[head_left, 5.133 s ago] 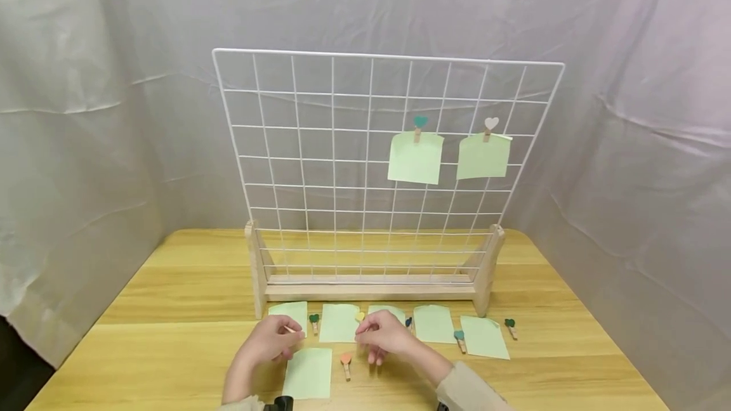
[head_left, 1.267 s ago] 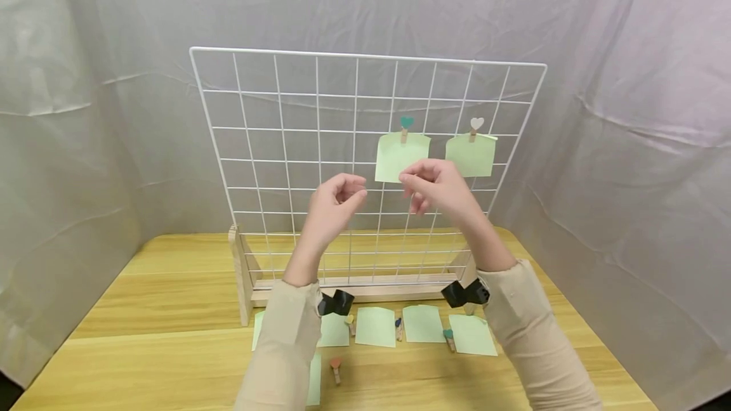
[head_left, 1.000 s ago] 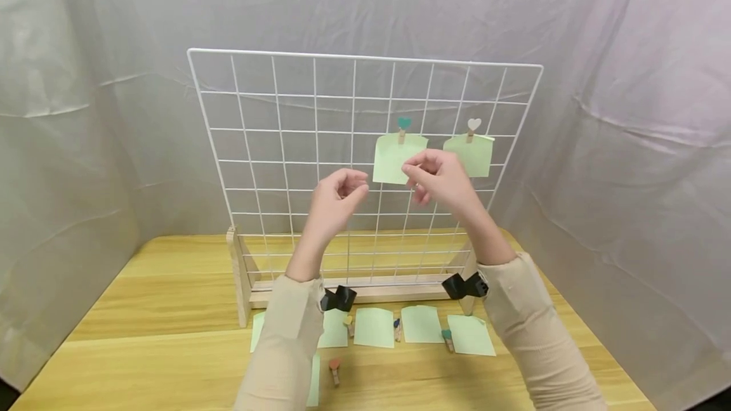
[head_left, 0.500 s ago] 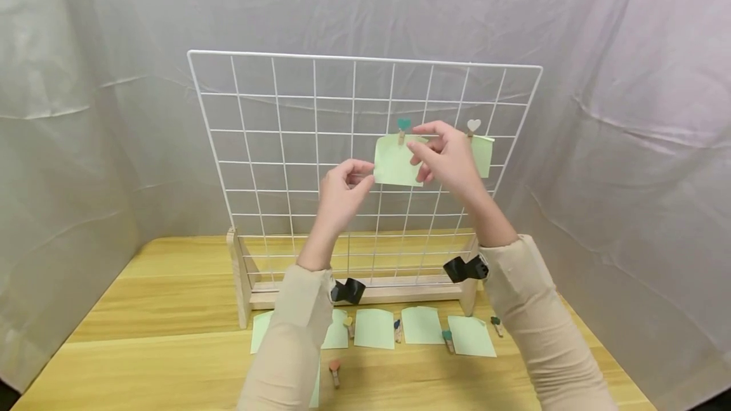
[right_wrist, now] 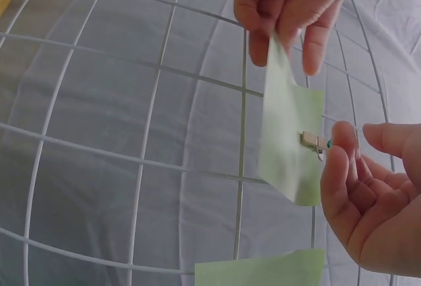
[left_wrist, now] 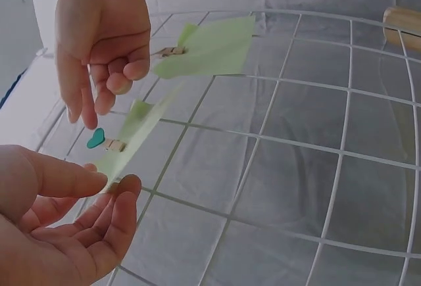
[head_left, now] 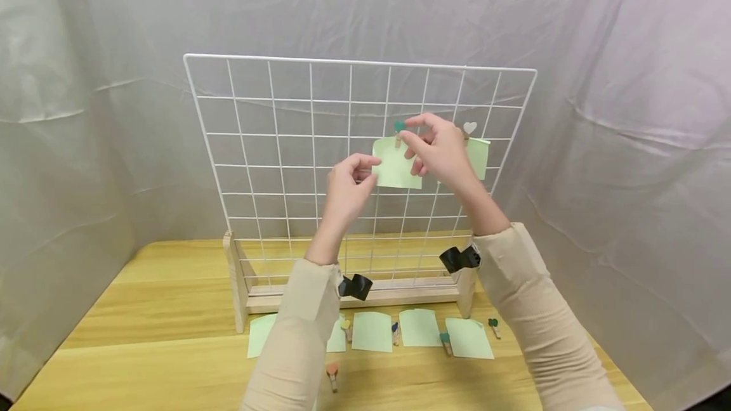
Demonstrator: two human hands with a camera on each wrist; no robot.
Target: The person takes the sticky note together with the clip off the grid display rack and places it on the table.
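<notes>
A pale green sticky note hangs on the white wire grid, clipped by a small wooden clothespin with a teal heart. My left hand pinches the note's left edge between thumb and fingertip, and the paper stands angled out from the wires in both wrist views. My right hand is beside the clothespin, thumb and forefinger apart around the heart. In the right wrist view a fingertip partly covers the heart; whether it touches is unclear. To the right, a second note hangs under a white-heart clothespin, partly behind my right hand.
Wooden feet hold the grid on the wooden table. Before it lies a row of green notes, with blue, teal, yellow, dark green and orange clothespins among and around them.
Both hands have risen from the tabletop notes to the grid. Lately my left hand moved right onto the hanging note's edge, while my right hand moved up beside the teal-heart clothespin.
</notes>
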